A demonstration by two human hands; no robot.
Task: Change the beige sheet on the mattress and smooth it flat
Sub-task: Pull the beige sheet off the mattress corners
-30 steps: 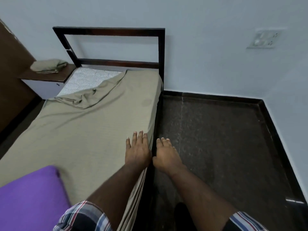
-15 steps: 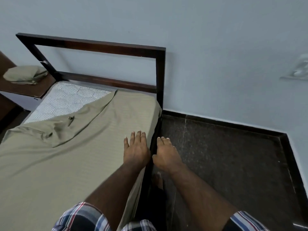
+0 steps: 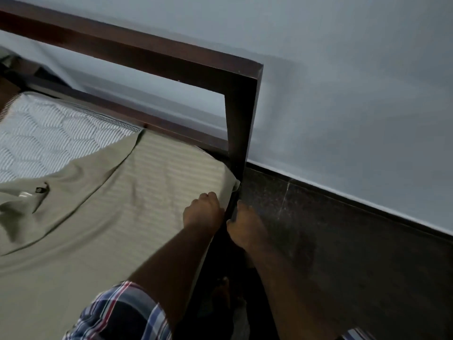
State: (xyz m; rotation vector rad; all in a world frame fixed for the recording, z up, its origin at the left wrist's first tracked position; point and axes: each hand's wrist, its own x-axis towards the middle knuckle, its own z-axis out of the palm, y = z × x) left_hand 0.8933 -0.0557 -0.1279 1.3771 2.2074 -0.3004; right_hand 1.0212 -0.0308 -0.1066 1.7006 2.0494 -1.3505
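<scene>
Left hand [image 3: 204,212] curled on the beige sheet [image 3: 103,217] at frame centre, apparently bunching it at the mattress edge. Right hand [image 3: 246,227] beside it over the bed's side, fingers hidden, grasp unclear. Sheet probably light, limp, best gathered at the corner. Left: peeled back off the striped mattress [image 3: 49,141]. Beyond: headboard [image 3: 239,114] crowding the corner; open floor [image 3: 343,241] right.

Beige sheet [image 3: 103,217] with faint stripes, spread over frame's lower left, far-left corner folded back, wrinkled, baring striped mattress [image 3: 49,143] upper left
</scene>
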